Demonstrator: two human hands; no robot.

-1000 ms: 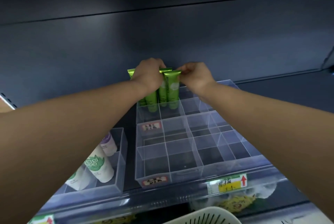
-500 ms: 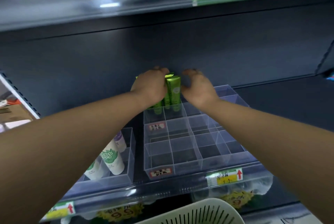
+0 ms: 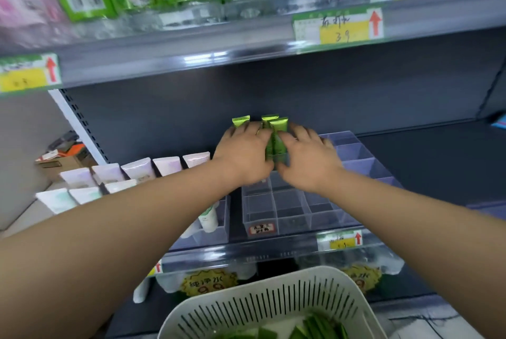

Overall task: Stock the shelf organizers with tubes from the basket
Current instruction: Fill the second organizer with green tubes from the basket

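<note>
**Green tubes upright in the back row, a hand on either side**

Well to the left of the clear organizer [image 3: 293, 222], rows of pale tubes [image 3: 138, 171] stand in their own clear bins. The left hand [image 3: 243, 158] reaches over the organizer's back-left corner, fingers fairly straight and lying forward. One green tube top [image 3: 241, 121] shows just above its fingertips, though whether any finger curls round that tube is hidden. At the organizer's back row, two more green tubes [image 3: 278, 133] stand upright and touching each other, pressed between the two hands. In front of and below the organizer sits the white slotted basket [image 3: 273, 292], with more green tubes (only their ends visible) lying in it. The right hand [image 3: 306, 163] rests against the right side of the pair – fingers spread and loosely extended, gripping nothing.
</note>
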